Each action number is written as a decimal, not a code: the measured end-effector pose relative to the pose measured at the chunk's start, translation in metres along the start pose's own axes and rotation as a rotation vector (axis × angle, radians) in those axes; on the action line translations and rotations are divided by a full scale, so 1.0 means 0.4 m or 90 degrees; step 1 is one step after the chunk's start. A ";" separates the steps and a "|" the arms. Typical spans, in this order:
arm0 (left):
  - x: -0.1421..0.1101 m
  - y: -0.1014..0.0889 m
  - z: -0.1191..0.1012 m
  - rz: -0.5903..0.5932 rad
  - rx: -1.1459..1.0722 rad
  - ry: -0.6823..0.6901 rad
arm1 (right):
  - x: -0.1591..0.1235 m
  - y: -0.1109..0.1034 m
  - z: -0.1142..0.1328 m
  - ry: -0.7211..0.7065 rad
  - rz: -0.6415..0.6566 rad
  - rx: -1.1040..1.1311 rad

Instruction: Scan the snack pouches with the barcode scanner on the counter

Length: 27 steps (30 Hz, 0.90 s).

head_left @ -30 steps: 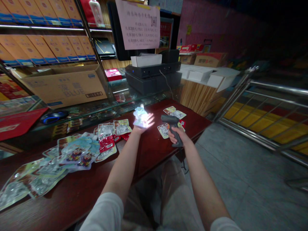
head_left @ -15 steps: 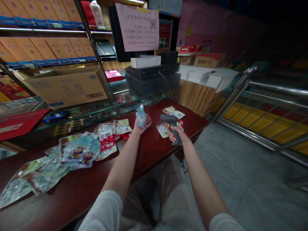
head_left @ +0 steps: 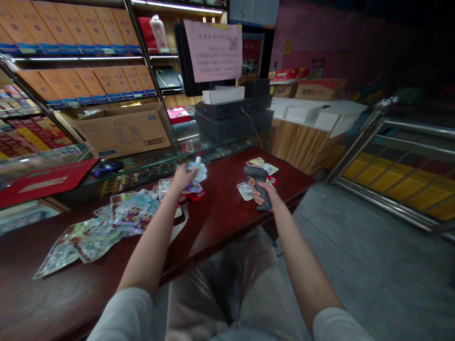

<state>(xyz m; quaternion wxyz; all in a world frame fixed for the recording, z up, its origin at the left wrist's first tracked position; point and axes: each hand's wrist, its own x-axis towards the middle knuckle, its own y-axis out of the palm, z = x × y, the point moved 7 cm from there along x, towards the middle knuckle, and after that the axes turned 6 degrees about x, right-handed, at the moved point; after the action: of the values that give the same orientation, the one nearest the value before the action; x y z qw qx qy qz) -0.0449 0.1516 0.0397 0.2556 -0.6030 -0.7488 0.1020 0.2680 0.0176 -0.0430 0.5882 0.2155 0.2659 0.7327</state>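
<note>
We are noting: glossy wood table point(head_left: 213, 227); matt plastic scanner point(head_left: 256, 173); shiny plastic pouch point(head_left: 201, 173); polished metal railing point(head_left: 419, 128); matt cardboard box point(head_left: 124, 137); matt paper sign point(head_left: 215, 59).

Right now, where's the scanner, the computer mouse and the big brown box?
Scanner point(head_left: 254, 173): head view, on its dark barrel.
Computer mouse point(head_left: 107, 169): head view, middle of its top.
Big brown box point(head_left: 124, 136): head view, on its printed front.

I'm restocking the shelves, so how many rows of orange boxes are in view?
2: an upper row, partly cut off by the picture's top edge, and a lower row just above the open carton. Others may be hidden behind.
</note>
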 end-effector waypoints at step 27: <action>-0.207 0.015 0.019 -0.030 0.633 0.229 | -0.002 -0.032 0.035 -0.141 -0.067 0.081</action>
<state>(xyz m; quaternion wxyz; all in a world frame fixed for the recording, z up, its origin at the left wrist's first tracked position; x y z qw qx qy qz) -0.0320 0.0752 0.0092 0.6372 -0.4003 -0.5677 0.3339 0.2866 0.0208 -0.0408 0.6366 0.3176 0.2565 0.6543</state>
